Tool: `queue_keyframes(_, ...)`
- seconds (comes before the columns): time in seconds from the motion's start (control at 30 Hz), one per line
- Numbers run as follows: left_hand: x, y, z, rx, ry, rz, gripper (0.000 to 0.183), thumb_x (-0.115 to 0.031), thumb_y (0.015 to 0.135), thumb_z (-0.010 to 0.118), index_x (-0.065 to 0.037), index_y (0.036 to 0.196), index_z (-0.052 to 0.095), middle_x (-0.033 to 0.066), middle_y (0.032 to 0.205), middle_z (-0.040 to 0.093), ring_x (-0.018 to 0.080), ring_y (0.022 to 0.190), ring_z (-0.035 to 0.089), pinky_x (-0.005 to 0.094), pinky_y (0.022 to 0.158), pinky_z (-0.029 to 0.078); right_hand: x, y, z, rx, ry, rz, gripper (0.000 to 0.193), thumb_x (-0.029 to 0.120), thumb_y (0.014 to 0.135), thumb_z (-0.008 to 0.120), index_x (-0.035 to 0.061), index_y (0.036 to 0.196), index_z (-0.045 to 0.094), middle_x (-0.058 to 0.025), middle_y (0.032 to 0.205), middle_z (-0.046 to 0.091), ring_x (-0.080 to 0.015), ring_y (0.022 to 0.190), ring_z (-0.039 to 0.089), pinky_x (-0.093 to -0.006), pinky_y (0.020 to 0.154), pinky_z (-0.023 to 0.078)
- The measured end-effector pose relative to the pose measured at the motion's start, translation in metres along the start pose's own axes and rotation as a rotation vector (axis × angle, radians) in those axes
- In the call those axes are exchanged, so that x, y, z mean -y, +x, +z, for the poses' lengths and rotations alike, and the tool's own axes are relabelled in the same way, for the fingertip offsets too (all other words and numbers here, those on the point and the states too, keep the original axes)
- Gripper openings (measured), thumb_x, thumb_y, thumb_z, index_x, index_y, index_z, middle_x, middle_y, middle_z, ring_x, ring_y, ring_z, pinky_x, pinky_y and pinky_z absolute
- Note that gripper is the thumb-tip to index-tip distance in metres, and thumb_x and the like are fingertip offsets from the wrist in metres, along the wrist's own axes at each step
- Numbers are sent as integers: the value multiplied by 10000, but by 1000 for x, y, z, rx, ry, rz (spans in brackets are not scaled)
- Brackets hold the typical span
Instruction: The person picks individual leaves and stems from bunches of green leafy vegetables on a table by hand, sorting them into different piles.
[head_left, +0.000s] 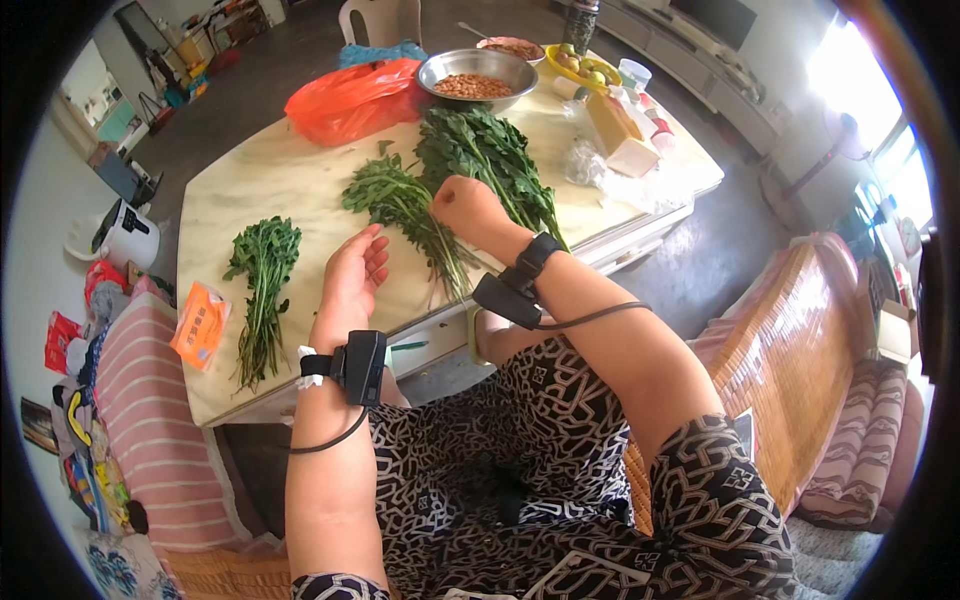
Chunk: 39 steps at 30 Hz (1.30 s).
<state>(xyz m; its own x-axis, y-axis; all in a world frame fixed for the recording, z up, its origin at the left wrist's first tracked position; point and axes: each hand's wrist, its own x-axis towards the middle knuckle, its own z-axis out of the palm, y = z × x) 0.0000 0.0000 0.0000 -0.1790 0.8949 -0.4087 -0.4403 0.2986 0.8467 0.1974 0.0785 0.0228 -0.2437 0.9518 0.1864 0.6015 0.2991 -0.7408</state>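
Note:
My left hand hovers near the front edge of the table, palm turned inward, fingers loosely bent and apart, with nothing in them. Curled closed, my right hand is over the middle of the greens; whatever its fingers may hold is hidden. Just left of it lies a small bunch of leafy greens, stems pointing toward me. A larger, darker pile of leafy greens spreads behind and to the right of that hand. Apart from these, another bunch of greens lies left of my left hand.
An orange tissue pack lies at the table's left edge. Along the back are a red plastic bag, a metal bowl of reddish-brown nuts or beans, and a yellow fruit basket. A box stands at the right.

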Motion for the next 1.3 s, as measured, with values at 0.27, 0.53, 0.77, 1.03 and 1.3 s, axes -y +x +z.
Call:
queue_keyframes(0.27, 4, -4, 14, 29, -9, 6, 268, -293, 893, 592, -126, 1097, 641, 11, 927, 661, 106, 761, 574, 263, 654, 438, 15, -4, -8, -5, 246, -78, 181, 167, 818, 671, 12, 906, 639, -39, 677, 605, -110, 615, 560, -267, 564, 458)
queue_keyframes(0.53, -3, -12, 19, 142, -5, 4, 346, -380, 947, 459, -125, 1106, 631, 21, 979, 664, 128, 850, 570, 297, 738, 430, 40, -13, -2, 106, 383, -124, 176, 155, 844, 664, 13, 935, 613, -11, 730, 592, -73, 603, 527, -235, 527, 442)
queue_keyframes(0.77, -5, -13, 26, 159, -83, 44, 356, -437, 940, 507, -134, 1077, 636, 2, 954, 649, 130, 864, 574, 303, 753, 421, 42, -21, 3, 247, 372, -119, 178, 159, 845, 651, 6, 929, 614, -18, 728, 607, -74, 587, 525, -238, 518, 432)
queue_keyframes(1.03, -6, -15, 24, 153, -8, 182, 271, -365, 907, 603, -126, 1030, 638, -7, 943, 636, 122, 881, 566, 285, 762, 418, 44, -25, 3, 296, 271, -164, 203, 178, 796, 657, -5, 884, 652, -130, 769, 668, -213, 701, 644, -327, 662, 504)
queue_keyframes(1.3, -17, -20, 26, -3, 40, 305, 247, -302, 936, 570, -118, 1092, 622, 13, 986, 669, 98, 861, 592, 255, 751, 422, 35, -20, 5, 244, 193, -85, 206, 191, 802, 626, 1, 870, 668, -164, 771, 670, -276, 706, 656, -347, 661, 508)
